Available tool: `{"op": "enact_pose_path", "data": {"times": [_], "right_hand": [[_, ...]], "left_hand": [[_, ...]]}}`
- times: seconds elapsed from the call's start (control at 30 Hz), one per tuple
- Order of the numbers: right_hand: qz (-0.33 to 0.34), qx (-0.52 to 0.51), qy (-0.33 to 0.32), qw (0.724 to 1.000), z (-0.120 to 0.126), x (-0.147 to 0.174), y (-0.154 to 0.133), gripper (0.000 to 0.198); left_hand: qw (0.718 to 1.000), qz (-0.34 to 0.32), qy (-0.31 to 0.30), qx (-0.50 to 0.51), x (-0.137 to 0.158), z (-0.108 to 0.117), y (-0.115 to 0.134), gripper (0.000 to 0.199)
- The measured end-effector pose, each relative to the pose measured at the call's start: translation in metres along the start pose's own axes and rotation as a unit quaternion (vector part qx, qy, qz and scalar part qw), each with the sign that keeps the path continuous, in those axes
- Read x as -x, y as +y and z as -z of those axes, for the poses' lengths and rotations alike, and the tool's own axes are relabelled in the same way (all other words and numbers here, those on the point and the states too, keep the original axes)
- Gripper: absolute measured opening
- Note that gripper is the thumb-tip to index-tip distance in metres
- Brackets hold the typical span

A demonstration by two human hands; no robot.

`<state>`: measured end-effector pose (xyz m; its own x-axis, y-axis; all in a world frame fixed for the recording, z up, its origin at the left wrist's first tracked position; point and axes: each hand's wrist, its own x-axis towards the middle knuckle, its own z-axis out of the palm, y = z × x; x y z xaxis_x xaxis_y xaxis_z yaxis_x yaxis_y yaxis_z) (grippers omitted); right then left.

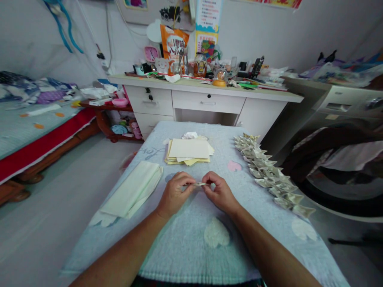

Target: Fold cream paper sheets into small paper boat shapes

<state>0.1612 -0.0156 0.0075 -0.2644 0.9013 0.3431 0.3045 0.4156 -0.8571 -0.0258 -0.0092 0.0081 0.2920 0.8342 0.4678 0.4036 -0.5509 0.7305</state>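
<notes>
Between my hands is a small folded piece of paper [198, 184], seen nearly edge-on above the cloth-covered table [185, 259]. My left hand [177, 192] pinches its left end between thumb and fingers. At the right end, my right hand [219, 190] is closed on it the same way. Just beyond the hands lies a stack of cream and yellow paper sheets [189, 149]. A folded pale green sheet or cloth [131, 189] rests to the left. Several folded paper boats [266, 171] form a long row along the table's right side.
A crumpled white paper [190, 135] sits behind the stack. Farther back stands a white desk [209, 97] crowded with a jar [200, 65], an orange bag [173, 46] and clutter. To the right is a washing machine [338, 103], to the left a bed [38, 115].
</notes>
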Motion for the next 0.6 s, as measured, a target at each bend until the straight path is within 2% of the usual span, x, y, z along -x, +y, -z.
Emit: {"op": "enact_pose_path", "data": {"times": [0.13, 0.3, 0.47, 0.6], "right_hand": [[0.072, 0.146, 0.035, 0.986, 0.000, -0.001, -0.002, 0.019], [0.059, 0.274, -0.026, 0.960, 0.000, -0.002, 0.004, 0.024], [0.040, 0.299, -0.139, 0.943, 0.005, 0.000, 0.008, 0.036], [0.030, 0.280, -0.152, 0.948, 0.009, 0.001, 0.009, 0.033]], "left_hand": [[0.993, -0.074, -0.002, -0.095, 0.000, 0.001, 0.002, 0.015], [0.977, -0.089, -0.072, -0.180, 0.002, -0.003, -0.002, 0.015], [0.961, -0.089, -0.190, -0.182, 0.004, -0.005, -0.009, 0.024], [0.963, -0.073, -0.214, -0.148, 0.004, -0.002, -0.010, 0.030]]}}
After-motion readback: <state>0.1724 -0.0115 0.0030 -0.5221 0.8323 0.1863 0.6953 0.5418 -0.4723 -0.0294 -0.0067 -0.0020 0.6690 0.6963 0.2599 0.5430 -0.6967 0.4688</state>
